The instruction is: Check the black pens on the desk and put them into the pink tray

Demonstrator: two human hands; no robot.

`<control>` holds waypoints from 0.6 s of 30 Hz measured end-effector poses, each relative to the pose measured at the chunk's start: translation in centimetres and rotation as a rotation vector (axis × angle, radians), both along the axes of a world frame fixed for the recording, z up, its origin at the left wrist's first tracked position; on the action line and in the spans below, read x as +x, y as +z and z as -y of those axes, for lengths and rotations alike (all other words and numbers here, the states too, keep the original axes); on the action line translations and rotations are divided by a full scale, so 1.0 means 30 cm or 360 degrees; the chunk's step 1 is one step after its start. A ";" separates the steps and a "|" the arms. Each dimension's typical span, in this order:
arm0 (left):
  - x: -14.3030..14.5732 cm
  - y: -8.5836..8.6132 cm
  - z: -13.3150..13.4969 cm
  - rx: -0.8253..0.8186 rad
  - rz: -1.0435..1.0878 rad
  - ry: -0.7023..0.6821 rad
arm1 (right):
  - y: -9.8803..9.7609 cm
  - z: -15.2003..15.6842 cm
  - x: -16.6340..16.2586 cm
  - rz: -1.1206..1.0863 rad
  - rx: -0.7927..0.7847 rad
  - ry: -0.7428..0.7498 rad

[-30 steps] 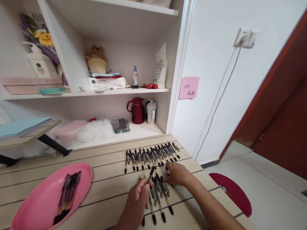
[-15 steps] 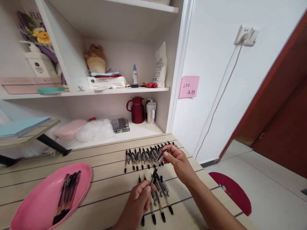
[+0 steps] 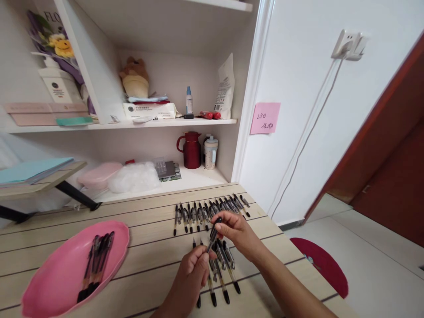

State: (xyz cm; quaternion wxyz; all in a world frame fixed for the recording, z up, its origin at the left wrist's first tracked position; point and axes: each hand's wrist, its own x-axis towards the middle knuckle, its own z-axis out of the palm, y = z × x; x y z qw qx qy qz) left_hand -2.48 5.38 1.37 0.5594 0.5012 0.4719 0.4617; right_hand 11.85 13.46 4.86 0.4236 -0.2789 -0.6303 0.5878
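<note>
My left hand (image 3: 192,274) is closed around the lower part of a black pen (image 3: 213,235) that points up and away. My right hand (image 3: 236,234) pinches the top end of that same pen, where a dark cap sits. Below both hands lies a short row of capless pens (image 3: 221,271) on the wooden table (image 3: 149,247). Farther back stretches a longer row of capped pens (image 3: 208,212). A pink oval tray (image 3: 53,274) at the front left holds several black pens (image 3: 97,260).
White shelves behind the table carry a red jug (image 3: 190,151), a lidded cup (image 3: 210,153), a pink box (image 3: 99,174) and a plush toy (image 3: 135,79). A pink note (image 3: 265,118) hangs on the wall. A red floor mat (image 3: 319,267) lies at right.
My right hand rose from the table beside the far row, came to the tip of the pen held in my left hand and now pinches its capped end. The view shifted slightly.
</note>
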 end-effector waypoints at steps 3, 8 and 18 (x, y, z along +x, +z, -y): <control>0.008 0.016 0.013 0.0019 -0.0011 0.0094 | 0.002 0.008 -0.006 -0.0021 -0.0015 -0.0016; 0.020 0.015 0.031 0.0008 -0.0017 0.0139 | 0.002 0.025 -0.026 -0.0052 -0.0013 -0.0036; -0.112 0.167 0.001 0.0441 -0.1227 0.0349 | 0.005 -0.033 0.030 0.0192 0.0128 -0.0227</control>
